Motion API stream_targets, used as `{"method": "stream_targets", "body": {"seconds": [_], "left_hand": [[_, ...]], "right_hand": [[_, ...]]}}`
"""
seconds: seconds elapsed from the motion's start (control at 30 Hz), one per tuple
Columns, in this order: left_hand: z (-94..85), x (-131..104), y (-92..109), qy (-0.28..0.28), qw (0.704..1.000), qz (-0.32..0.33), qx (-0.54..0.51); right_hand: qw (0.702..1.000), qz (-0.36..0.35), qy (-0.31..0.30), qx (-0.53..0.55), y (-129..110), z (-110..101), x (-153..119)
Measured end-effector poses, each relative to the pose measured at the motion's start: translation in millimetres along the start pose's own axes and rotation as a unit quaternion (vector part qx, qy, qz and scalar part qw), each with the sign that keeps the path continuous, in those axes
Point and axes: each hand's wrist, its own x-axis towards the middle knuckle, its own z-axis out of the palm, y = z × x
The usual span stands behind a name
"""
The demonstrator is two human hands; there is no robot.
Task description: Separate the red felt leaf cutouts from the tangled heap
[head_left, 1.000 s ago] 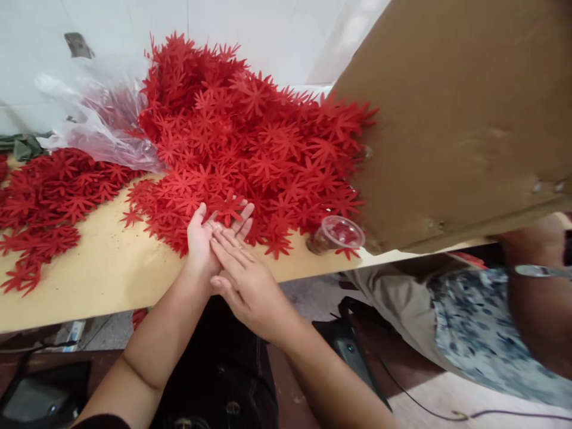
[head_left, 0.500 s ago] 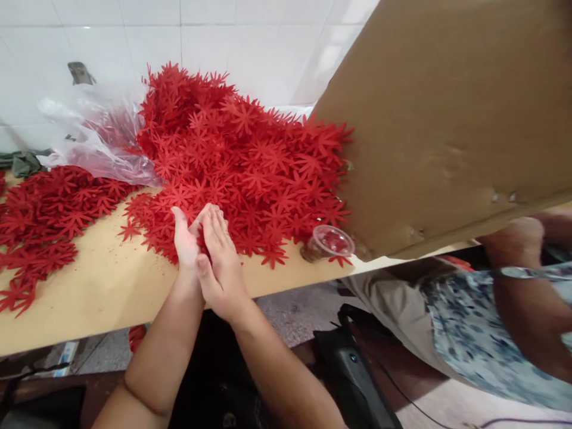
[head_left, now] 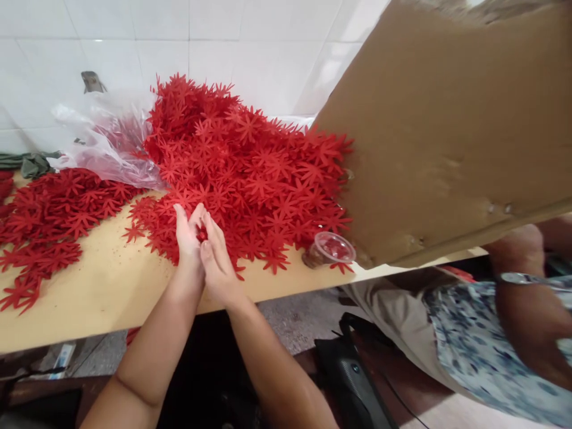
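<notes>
My left hand (head_left: 187, 241) and my right hand (head_left: 220, 265) are pressed palm to palm over the near edge of the table. Between them shows a dark red flower cutout (head_left: 202, 234), squeezed and mostly hidden by the fingers. Just beyond my fingertips rises a big heap of red flower cutouts (head_left: 250, 173) with narrow pointed petals. A clear plastic cup (head_left: 333, 247) stands at the heap's right front corner, apart from my hands.
At the left lies a second pile of red cutouts (head_left: 58, 208), beside a clear plastic bag (head_left: 109, 149). A large cardboard sheet (head_left: 447, 131) blocks the right side. Past it sits another person in a patterned garment (head_left: 473, 333). White tiles (head_left: 268, 53) back the table (head_left: 120, 286).
My hands stay together, but the right has slid slightly against the left, and more of the red piece shows between them. The whole view has shifted a little.
</notes>
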Motion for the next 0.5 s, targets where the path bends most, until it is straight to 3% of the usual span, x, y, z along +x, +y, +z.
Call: {"method": "stream_targets", "body": {"seconds": [0.1, 0.27, 0.4, 0.5], "left_hand": [[-0.3, 10, 3, -0.002, 1.000, 0.013, -0.022], [-4.3, 19, -6, -0.016, 0.998, 0.058, -0.024], [-17.0, 13, -18, -0.150, 0.979, 0.087, 0.110], [-23.7, 11, -23, -0.167, 0.948, 0.134, 0.237]], "right_hand": [[0.997, 0.028, -0.032, 0.060, 7, -4, 4], [0.981, 0.095, 0.084, 0.146, 15, -11, 20], [0.935, 0.157, 0.160, 0.275, 22, -18, 35], [0.892, 0.200, 0.193, 0.357, 24, -21, 44]]}}
